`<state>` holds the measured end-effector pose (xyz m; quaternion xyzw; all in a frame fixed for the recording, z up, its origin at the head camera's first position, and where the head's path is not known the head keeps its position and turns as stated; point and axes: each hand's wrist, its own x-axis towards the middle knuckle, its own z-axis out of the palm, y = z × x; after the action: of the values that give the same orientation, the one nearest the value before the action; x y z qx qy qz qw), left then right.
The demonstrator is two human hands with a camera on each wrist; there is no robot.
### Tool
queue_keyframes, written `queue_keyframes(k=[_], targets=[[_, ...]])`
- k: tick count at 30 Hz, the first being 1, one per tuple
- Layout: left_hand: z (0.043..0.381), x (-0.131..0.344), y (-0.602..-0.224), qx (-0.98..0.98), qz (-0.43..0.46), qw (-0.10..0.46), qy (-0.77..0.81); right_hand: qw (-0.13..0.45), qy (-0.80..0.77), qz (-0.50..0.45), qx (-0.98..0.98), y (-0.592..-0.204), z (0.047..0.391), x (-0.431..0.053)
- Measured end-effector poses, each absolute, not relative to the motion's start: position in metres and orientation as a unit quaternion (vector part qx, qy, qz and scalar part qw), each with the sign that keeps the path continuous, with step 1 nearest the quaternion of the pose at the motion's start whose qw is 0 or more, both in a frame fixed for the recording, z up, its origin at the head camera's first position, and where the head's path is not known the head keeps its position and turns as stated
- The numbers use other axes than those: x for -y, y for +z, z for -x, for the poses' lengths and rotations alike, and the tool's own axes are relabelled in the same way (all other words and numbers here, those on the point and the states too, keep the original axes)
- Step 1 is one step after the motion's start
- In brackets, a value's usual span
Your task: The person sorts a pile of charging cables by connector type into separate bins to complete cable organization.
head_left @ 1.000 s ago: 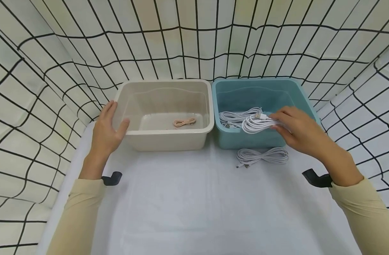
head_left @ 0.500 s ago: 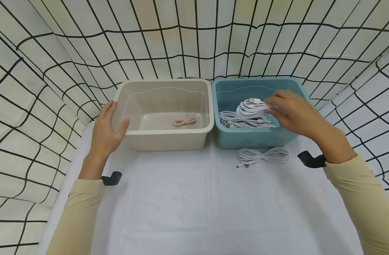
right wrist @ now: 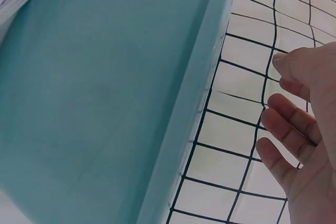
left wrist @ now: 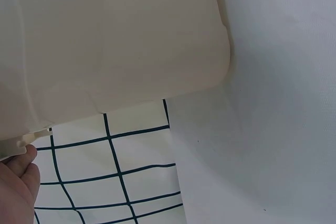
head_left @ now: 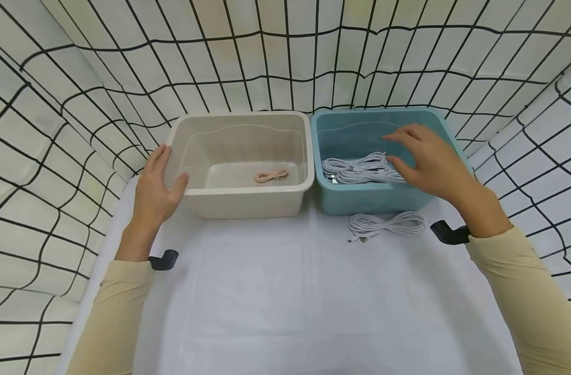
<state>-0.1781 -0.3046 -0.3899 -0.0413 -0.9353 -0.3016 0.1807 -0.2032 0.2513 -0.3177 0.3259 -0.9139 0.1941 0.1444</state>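
My right hand (head_left: 430, 164) hovers over the right part of the blue bin (head_left: 369, 200), thumb and fingers apart and holding nothing. Beneath and left of it, coiled white cables (head_left: 360, 169) lie inside that bin. One more white cable bundle (head_left: 387, 224) rests on the table in front of the bin. At the left, my left hand (head_left: 156, 195) touches the rim and left side of the beige bin (head_left: 243, 203), fingers extended. A small tan cable bundle (head_left: 271, 176) lies in the beige bin. In the left wrist view, fingertips (left wrist: 31, 153) reach the bin's rim.
Both bins stand side by side against a black wire grid (head_left: 290, 57) backed with white cloth. Grid panels also rise at the left and right. A white cloth covers the table (head_left: 285, 291). Dark straps sit on both wrists.
My right hand has carried a white USB cable bundle back into the blue bin, let it go onto the other cables, and risen slightly. The left hand has stayed on the beige bin.
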Motion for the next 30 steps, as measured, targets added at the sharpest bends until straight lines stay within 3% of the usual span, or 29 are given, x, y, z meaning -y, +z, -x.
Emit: queue_keyframes(k=[12,30], targets=[[0.177,0.307,-0.392,0.934,0.040,0.181,-0.306,0.204,0.212,-0.347,0.891,-0.338,0.164,-0.256],[0.178,0.304,-0.390,0.929,0.038,0.190,-0.316,0.181,0.273,-0.314,0.891,-0.409,0.120,-0.258]])
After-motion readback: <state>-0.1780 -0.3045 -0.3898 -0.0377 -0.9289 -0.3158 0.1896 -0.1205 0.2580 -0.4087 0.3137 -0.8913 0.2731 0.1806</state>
